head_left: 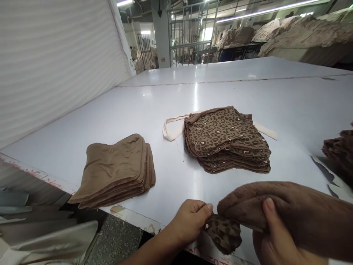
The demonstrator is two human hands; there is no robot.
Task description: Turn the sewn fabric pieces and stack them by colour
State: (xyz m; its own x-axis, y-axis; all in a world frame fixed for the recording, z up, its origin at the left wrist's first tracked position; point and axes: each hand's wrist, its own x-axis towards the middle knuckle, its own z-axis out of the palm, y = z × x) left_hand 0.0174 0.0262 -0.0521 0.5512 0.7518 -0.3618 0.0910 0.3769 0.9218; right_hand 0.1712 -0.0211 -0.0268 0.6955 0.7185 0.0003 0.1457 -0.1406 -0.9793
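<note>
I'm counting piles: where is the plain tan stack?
In the head view, the plain tan stack lies left of the leopard-print stack, near the front edge of the white table.

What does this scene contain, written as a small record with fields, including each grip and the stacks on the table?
Left grip: pinching leopard-print cloth
Right grip: holding dark brown fabric, thumb on top
Whether these two are joined: cannot tell
Left stack: plain brown pieces, near the table's front edge
Middle stack: leopard-print pieces, with a pale strip showing on both sides
Right edge: dark brown pile, partly out of view
Surface: glossy white table
</note>
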